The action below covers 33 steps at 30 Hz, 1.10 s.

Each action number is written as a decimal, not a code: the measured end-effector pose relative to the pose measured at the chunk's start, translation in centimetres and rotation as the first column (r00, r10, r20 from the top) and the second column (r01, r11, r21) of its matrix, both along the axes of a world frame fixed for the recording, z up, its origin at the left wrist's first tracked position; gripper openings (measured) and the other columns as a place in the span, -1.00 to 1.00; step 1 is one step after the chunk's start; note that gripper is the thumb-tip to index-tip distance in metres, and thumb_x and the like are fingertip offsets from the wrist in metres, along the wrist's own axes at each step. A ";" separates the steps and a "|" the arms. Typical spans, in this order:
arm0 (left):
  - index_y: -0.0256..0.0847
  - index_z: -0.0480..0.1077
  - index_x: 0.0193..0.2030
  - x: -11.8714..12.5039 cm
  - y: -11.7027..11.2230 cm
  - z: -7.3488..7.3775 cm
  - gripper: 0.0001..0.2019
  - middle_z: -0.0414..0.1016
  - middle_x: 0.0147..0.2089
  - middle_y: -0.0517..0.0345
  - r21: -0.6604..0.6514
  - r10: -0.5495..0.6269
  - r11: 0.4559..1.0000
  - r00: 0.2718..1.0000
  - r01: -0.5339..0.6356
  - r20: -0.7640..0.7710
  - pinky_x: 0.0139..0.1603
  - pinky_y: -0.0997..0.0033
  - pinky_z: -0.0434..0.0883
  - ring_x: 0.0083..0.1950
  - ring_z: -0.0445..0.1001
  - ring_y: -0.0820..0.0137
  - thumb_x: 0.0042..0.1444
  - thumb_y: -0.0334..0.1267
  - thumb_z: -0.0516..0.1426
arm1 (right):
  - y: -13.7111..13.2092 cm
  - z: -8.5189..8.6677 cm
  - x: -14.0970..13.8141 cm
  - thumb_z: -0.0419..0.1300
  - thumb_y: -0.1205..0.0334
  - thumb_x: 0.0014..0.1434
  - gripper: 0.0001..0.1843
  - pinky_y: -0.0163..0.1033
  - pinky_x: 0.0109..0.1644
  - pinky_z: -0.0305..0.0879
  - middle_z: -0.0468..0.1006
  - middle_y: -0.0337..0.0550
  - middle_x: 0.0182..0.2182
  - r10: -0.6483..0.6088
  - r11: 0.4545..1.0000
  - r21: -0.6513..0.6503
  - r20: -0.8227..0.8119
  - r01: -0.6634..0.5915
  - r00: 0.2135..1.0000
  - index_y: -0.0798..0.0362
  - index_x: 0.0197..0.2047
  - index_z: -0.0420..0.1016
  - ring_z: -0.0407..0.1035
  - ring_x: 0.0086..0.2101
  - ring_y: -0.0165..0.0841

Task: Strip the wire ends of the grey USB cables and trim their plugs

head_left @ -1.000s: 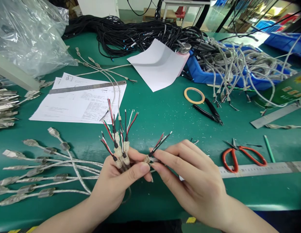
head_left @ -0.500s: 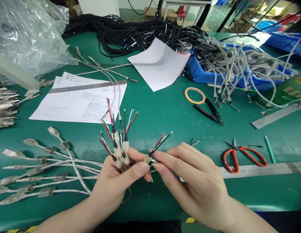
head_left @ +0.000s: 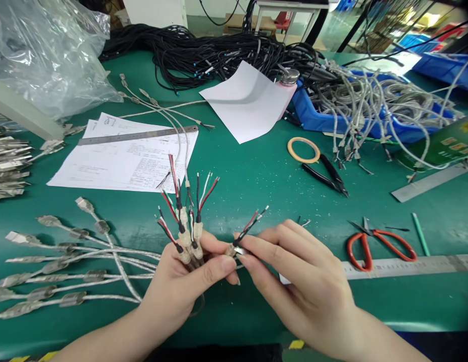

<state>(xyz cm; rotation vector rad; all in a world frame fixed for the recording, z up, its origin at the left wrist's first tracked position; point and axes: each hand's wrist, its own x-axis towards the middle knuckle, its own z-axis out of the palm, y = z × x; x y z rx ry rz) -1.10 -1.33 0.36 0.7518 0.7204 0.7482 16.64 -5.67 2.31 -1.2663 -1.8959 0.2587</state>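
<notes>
My left hand (head_left: 188, 281) is closed round a bunch of USB cables. Their clear strain reliefs (head_left: 184, 239) point upward, with red, white, green and black wires fanned out. Between its thumb and index finger it pinches one more cable end (head_left: 230, 249), tilted to the right. My right hand (head_left: 302, 276) is closed at that end, its thumb and index finger pinching a thin shiny metal piece (head_left: 239, 250) against the base of the black sleeve. Most of this piece is hidden by the fingers. The USB plugs (head_left: 22, 239) of the bunch lie spread on the green mat at left.
To the right lie red-handled scissors (head_left: 360, 251), a steel ruler (head_left: 434, 262), black cutters (head_left: 326, 176) and a tape roll (head_left: 304, 150). Printed sheets (head_left: 105, 161) lie behind my left hand. A blue tray (head_left: 320, 119) of cables and piled black cables (head_left: 204, 50) stand farther back.
The shiny metal piece in my right fingers shows more now, against the base of the wires. The wires of that end have turned slightly. Both hands stay nearly in place.
</notes>
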 end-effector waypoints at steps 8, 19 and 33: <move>-0.16 0.53 -0.34 0.0 0.0 0.1 -0.92 0.62 -0.50 0.29 -0.012 -0.002 1.000 1.000 0.002 0.003 -0.34 0.67 0.44 -0.43 0.57 0.55 0.06 -0.32 0.34 | 0.1 -0.3 0.0 0.25 0.47 0.17 -0.78 -0.19 -0.35 0.26 0.52 -0.07 -0.39 -0.012 1.000 0.020 0.020 0.012 1.000 0.20 -0.08 0.55 0.30 -0.40 -0.35; -0.19 0.52 -0.35 0.1 0.0 0.2 -0.91 0.60 -0.50 0.30 -0.015 0.046 0.999 0.999 -0.046 -0.016 -0.35 0.70 0.42 -0.43 0.55 0.57 0.04 -0.33 0.35 | 0.1 -0.2 0.2 0.18 0.42 0.25 -0.77 -0.20 -0.31 0.31 0.51 -0.12 -0.35 0.038 0.998 -0.053 -0.063 -0.042 0.997 0.18 -0.01 0.45 0.35 -0.36 -0.38; -0.19 0.52 -0.37 0.3 -0.2 -0.1 -0.91 0.60 -0.50 0.27 -0.002 0.006 1.000 1.000 -0.006 -0.010 -0.34 0.63 0.47 -0.44 0.57 0.52 0.02 -0.35 0.36 | 0.1 0.0 -0.2 0.20 0.58 0.14 -0.78 -0.36 -0.34 0.35 0.48 -0.22 -0.39 0.041 0.993 -0.094 -0.233 -0.064 0.972 0.14 -0.17 0.44 0.37 -0.37 -0.47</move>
